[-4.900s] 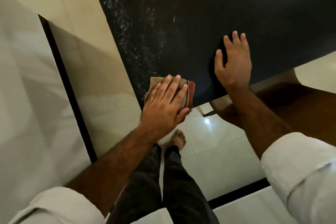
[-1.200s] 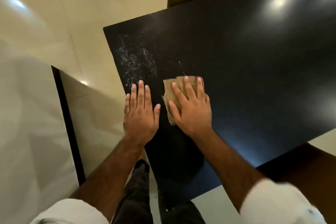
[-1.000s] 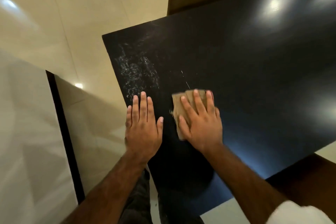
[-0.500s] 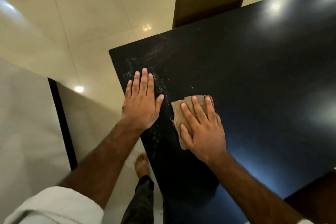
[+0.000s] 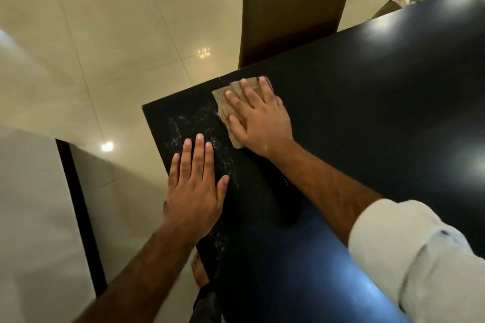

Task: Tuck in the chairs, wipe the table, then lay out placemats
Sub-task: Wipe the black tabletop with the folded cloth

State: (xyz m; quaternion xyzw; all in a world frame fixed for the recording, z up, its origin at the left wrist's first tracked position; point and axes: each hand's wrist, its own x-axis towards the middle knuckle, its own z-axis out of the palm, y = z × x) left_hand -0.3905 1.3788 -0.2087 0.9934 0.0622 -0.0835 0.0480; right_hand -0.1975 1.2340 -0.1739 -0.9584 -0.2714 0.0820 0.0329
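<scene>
While left hand (image 5: pixel 195 193) braces, right hand (image 5: pixel 258 118) presses cloth (image 5: pixel 225 102).

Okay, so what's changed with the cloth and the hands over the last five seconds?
The cloth passed from under the left hand to under the right hand, which pushed it up to the table's far edge. The left hand now rests flat. The whitish smears near the corner remain.

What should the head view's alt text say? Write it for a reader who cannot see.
A right hand presses a tan cloth flat on a black table near its far edge. The left hand lies flat beside whitish streaks; a brown chair stands beyond.
</scene>
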